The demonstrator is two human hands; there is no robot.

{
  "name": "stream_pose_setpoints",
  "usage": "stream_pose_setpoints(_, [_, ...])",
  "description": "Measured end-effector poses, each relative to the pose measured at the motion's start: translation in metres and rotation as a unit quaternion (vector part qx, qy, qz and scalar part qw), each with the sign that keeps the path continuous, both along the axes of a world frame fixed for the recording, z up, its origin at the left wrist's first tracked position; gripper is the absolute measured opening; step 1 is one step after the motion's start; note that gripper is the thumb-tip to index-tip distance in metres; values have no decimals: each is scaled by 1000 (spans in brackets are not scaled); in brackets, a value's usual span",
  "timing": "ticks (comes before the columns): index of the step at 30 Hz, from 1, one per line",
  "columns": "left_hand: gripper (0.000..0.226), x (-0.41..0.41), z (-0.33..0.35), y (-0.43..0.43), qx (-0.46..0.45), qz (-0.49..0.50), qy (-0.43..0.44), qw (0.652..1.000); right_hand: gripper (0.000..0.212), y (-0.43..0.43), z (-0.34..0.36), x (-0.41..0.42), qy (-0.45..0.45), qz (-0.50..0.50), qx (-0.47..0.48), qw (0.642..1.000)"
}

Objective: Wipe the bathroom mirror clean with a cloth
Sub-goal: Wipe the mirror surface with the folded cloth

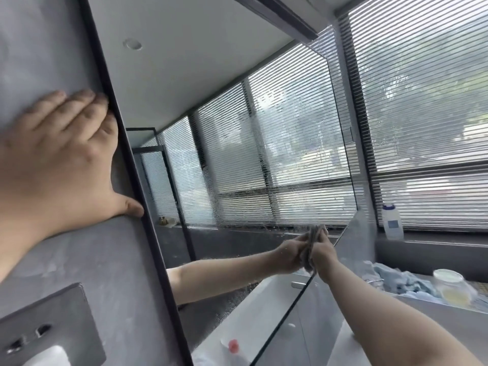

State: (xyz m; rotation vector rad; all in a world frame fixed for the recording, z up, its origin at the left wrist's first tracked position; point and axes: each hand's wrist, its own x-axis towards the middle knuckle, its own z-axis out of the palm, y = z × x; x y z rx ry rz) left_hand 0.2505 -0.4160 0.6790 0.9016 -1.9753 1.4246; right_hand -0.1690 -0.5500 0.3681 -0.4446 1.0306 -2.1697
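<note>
Both hands are working: the right hand (pixel 323 253) is gripping a grey cloth (pixel 315 232) against the mirror (pixel 237 114), near its lower corner. The left hand (pixel 58 159) is lying spread flat on the grey wall (pixel 39 35), fingertips touching the mirror's dark frame (pixel 148 207).

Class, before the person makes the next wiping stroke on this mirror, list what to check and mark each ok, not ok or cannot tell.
1. Cloth gripped in right hand: ok.
2. Cloth touching mirror: ok.
3. Left hand braced flat on the wall beside the frame: ok.
4. Glass free of droplets: not ok, spray along the lower part.
5. Cloth clean enough: cannot tell.
</note>
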Motion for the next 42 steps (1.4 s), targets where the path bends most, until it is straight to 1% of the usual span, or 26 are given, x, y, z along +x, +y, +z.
stream_pose_setpoints(1, [144,3,1,2,-20,0,1,1000,42,11,-5,6,-5,19,-11,1000])
stream_pose_setpoints(3, [145,3,2,7,-33,8,11,999,47,36,-2,28,15,30,-17,999])
stream_pose_setpoints(6, [145,0,-2,13,-20,40,20,999,50,43,2,35,35,15,0,999])
stream_pose_setpoints(8, [144,-2,-2,16,-18,57,12,998,52,42,-1,44,90,-2,-7,996])
stream_pose_setpoints(11, [142,-2,-3,21,-34,75,6,997,53,16,-21,40,142,-70,-27,987])
stream_pose_setpoints(14, [141,-2,-4,25,-38,85,8,996,59,25,4,78,250,-146,-3,957])
stream_pose_setpoints(16, [142,-2,-4,26,-26,91,7,995,58,38,29,103,274,-146,-40,950])
stream_pose_setpoints(18, [142,-2,-4,27,-19,100,6,995,53,49,53,127,278,-138,-85,947])
stream_pose_setpoints(19, [141,-2,-5,28,-20,105,6,994,51,57,66,140,291,-147,-100,940])
stream_pose_setpoints(21, [140,-3,-5,29,-15,108,6,994,47,79,92,167,359,-176,-131,907])
stream_pose_setpoints(22, [139,-3,-5,30,-12,110,5,994,46,88,100,179,418,-184,-139,879])
stream_pose_setpoints(24, [139,-3,-5,31,-9,114,6,993,49,104,112,198,542,-169,-146,810])
stream_pose_setpoints(25, [138,-3,-5,32,-8,114,6,993,50,107,113,203,575,-165,-150,788])
stream_pose_setpoints(26, [138,-3,-5,32,-7,114,7,993,49,108,112,205,589,-179,-162,771])
stream_pose_setpoints(28, [137,-3,-5,33,-4,112,7,994,43,100,111,198,588,-246,-185,748])
stream_pose_setpoints(29, [136,-3,-5,33,-4,112,6,994,41,95,112,188,584,-270,-179,744])
stream_pose_setpoints(30, [136,-3,-5,33,-4,113,4,994,41,87,115,176,573,-269,-160,758])
stream_pose_setpoints(31, [136,-3,-5,34,-4,115,2,993,42,78,119,161,549,-251,-130,786])
stream_pose_setpoints(33, [137,-4,-4,35,-2,119,0,993,45,57,126,126,457,-206,-73,862])
stream_pose_setpoints(34, [138,-4,-4,35,-2,120,-2,993,47,49,131,110,407,-191,-53,892])
stream_pose_setpoints(35, [138,-4,-5,36,-2,122,-2,993,49,43,135,97,363,-175,-38,914])
stream_pose_setpoints(36, [138,-4,-5,37,-1,124,-2,992,51,36,138,88,326,-168,-36,930])
stream_pose_setpoints(37, [138,-4,-5,38,-2,124,-2,992,51,33,143,84,291,-163,-44,942])
stream_pose_setpoints(39, [139,-4,-5,39,-3,128,-3,992,49,32,155,88,254,-174,-64,949])
stream_pose_setpoints(41, [138,-4,-6,40,-5,132,-8,991,43,40,170,108,283,-200,-94,933])
stream_pose_setpoints(42, [137,-4,-6,40,-5,133,-9,991,39,49,178,123,320,-216,-117,915])
